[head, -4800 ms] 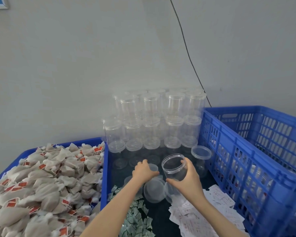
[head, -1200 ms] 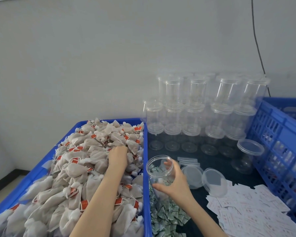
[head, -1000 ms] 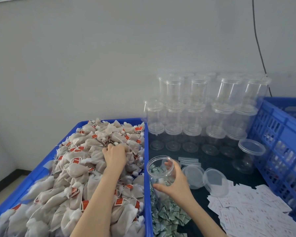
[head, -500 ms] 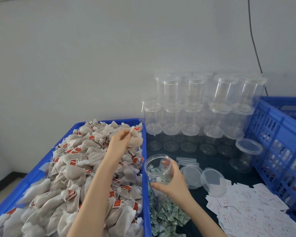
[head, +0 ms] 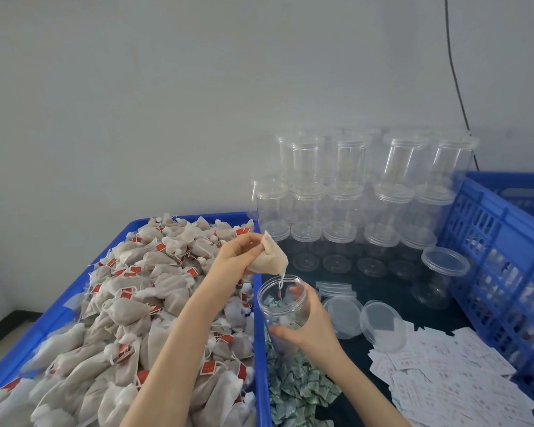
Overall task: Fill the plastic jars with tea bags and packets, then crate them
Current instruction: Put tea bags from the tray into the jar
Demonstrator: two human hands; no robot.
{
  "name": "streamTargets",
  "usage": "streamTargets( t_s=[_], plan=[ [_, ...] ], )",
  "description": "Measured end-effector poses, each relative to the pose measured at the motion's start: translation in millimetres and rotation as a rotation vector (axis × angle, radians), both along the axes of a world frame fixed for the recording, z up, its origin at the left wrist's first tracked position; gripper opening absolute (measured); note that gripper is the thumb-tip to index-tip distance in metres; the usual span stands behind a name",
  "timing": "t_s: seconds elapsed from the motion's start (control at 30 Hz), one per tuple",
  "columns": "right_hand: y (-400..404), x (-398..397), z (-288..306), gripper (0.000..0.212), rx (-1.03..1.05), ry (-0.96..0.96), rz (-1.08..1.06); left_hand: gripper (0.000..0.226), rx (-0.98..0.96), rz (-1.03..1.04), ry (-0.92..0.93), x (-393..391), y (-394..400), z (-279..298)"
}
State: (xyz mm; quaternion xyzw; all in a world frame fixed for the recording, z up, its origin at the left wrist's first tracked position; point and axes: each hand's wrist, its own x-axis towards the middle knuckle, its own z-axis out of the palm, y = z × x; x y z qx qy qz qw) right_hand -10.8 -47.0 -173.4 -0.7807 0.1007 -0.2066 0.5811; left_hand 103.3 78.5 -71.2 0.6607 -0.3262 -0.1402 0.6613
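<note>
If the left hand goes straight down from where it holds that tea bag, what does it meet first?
Most likely the rim of the open jar held by the right hand. The left hand holds the tea bag just above its mouth; depth is uncertain.

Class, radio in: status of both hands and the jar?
Left hand pinches tea bag above open jar. Right hand grips jar. Nothing blocking its mouth.

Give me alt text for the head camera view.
A left hand holds a tea bag above an open plastic jar gripped by the right hand, beside a blue tray heaped with tea bags.
</note>
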Motion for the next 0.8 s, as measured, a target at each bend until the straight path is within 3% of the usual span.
streamTargets(
  t_s=[0.13,0.27,0.37,0.43,0.5,0.67,0.8],
  plan=[
    [0.9,1.8,0.7,0.084,0.027,-0.029,-0.009,0.016,0.237,-0.057,-0.122,-0.1,-7.8,-6.4],
    [0.8,2.1,-1.6,0.089,0.001,0.0,-0.022,0.014,0.35,0.225,-0.219,18.8,-5.2,-20.1],
    [-1.4,1.0,-6.9,0.095,-0.009,0.012,-0.024,0.016,0.793,0.334,-0.407,39.4,-3.6,-46.1],
    [-2.8,0.7,-8.8,0.093,-0.005,0.006,-0.02,0.028,1.195,0.192,-0.481,42.4,-4.9,-68.2],
    [-3.7,0.8,-9.0,0.092,-0.008,0.002,-0.018,0.035,1.453,0.076,-0.497,39.8,-5.6,-84.1],
    [-6.0,0.4,-7.9,0.091,-0.014,-0.003,-0.026,0.026,1.408,0.171,-0.461,50.9,-4.0,-77.2],
    [-7.6,-0.7,-10.0,0.095,-0.01,0.018,-0.028,0.025,1.067,0.372,-0.547,51.0,6.4,-58.6]
  ],
)
